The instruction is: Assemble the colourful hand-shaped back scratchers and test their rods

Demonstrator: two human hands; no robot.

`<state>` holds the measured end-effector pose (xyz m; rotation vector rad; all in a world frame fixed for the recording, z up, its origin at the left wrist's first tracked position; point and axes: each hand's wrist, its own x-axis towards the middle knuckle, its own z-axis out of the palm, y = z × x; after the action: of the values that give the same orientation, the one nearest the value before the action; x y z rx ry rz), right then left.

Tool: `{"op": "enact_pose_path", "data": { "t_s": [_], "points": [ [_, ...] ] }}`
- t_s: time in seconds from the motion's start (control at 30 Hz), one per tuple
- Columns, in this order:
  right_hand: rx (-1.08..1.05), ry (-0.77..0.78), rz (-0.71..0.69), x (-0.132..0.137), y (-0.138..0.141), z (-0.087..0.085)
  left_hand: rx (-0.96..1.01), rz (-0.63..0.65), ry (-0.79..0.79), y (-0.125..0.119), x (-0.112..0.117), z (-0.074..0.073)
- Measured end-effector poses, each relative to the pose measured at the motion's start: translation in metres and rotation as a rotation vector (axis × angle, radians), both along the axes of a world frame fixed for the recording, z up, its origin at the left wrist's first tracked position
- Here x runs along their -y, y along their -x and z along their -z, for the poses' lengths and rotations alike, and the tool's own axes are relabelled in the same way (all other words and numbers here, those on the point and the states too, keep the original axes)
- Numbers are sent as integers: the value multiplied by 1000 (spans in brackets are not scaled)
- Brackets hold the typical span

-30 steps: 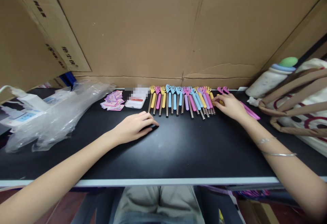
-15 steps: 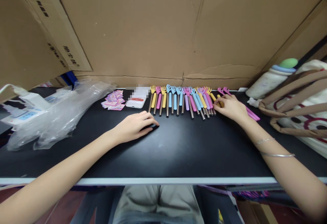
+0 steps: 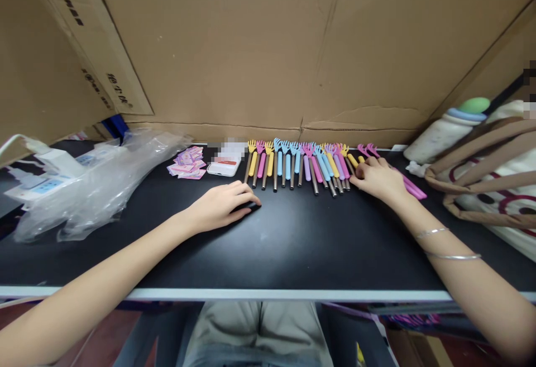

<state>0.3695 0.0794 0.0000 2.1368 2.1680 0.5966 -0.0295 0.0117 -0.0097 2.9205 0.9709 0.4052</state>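
Observation:
Telescopic back scratchers point(image 3: 280, 163) with claw heads and yellow, pink, blue and purple grips lie side by side along the back of the black table. At the right end of the row, my right hand point(image 3: 379, 180) is closed around a yellow back scratcher point(image 3: 360, 159), whose lower part the fingers hide. Two pink back scratchers point(image 3: 414, 188) lie apart, partly behind that hand. My left hand point(image 3: 221, 206) rests on the table in front of the row, fingers loosely bent and thumb apart, holding nothing visible.
Small printed cards point(image 3: 187, 163) lie in a pile beside a white open case point(image 3: 225, 167). Clear plastic bags point(image 3: 100, 188) cover part of a power strip point(image 3: 46, 185) at left. A bottle point(image 3: 444, 132) and a cloth bag point(image 3: 494, 188) stand at right. Cardboard point(image 3: 234, 48) walls the back.
My right hand's fingers have shifted slightly at the yellow back scratcher, its thumb and index finger a little differently placed. The left hand stays where it was. The view has moved slightly.

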Motion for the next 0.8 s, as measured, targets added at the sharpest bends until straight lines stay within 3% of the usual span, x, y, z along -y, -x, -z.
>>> {"op": "enact_pose_path", "data": {
  "t_s": [0.4,0.8],
  "points": [
    [-44,-119,55,7,-4,-7,-9,1,-19,-1,1,-1],
    [-292,-12,253,12,-10,-32,-11,-3,-4,-1,1,-1]
  ]
}}
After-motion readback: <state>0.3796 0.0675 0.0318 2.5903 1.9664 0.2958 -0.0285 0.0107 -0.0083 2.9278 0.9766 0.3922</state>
